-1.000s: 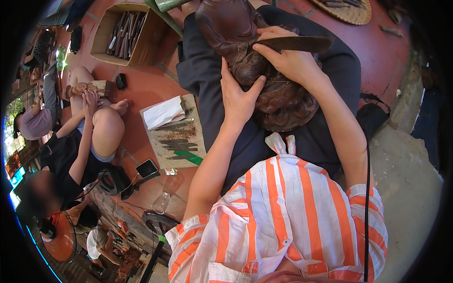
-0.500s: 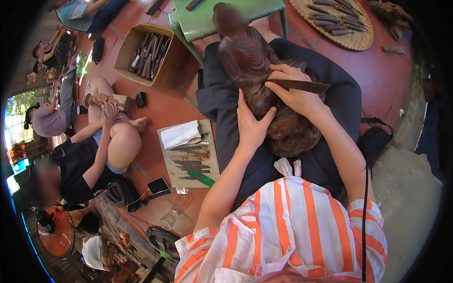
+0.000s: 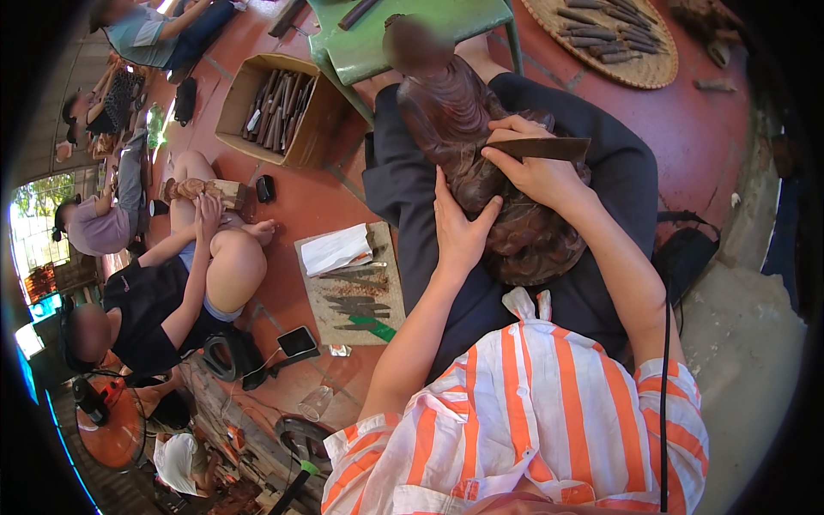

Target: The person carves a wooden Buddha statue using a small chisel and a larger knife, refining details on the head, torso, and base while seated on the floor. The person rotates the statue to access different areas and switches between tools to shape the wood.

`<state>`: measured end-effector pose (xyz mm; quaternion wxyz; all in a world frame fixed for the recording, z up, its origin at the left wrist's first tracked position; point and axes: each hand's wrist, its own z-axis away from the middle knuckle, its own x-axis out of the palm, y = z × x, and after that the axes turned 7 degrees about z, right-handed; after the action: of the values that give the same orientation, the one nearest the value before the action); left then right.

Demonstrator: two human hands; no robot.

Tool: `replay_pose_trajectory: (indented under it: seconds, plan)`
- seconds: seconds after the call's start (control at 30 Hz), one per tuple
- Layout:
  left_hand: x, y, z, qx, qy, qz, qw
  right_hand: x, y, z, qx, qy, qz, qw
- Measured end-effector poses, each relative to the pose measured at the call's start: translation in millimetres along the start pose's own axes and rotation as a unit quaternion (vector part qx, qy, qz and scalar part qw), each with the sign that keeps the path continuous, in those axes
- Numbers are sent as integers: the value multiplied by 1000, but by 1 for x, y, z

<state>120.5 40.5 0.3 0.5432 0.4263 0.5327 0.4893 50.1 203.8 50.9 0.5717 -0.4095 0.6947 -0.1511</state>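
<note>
A dark brown carved wooden statue (image 3: 442,112) of a robed seated figure leans across my lap, its head toward the green stool and its base near my waist. My left hand (image 3: 463,225) is wrapped round its lower part, thumb and fingers spread on either side. In my right hand (image 3: 545,178) is a flat dark scraper blade (image 3: 554,148), pinched between thumb and fingers. The blade points right, across the back of that hand, and its working end by my fingertips is hidden. My right fingers rest against the folds of the statue.
A green stool (image 3: 369,50) stands ahead. To the left are a cardboard box (image 3: 311,129) of tool handles, a board (image 3: 319,319) with blades and white paper (image 3: 336,249), and a phone (image 3: 297,342). A co-worker holds a carving (image 3: 193,189). A woven tray (image 3: 549,33) with tools lies far right.
The blade in my right hand has shifted slightly left and tilted a little differently. My left hand keeps its place on the statue. The surroundings have moved slightly in view.
</note>
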Motion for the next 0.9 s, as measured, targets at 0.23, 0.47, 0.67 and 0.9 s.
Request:
replay_pose_trajectory:
  seconds: [0.23,0.47,0.67,0.9]
  plan:
    - [0,1,0,0,-5,-13,1000,-1,4,2,31,-30,1,999]
    - [0,0,-1,-39,-18,21,999,-19,18,-1,141,-56,-88,984]
    - [-21,3,-1,-53,-52,97,992,-73,35,32,237,128,-166,949]
    - [-55,29,-29,109,44,-2,993,-78,55,60,228,209,-287,907]
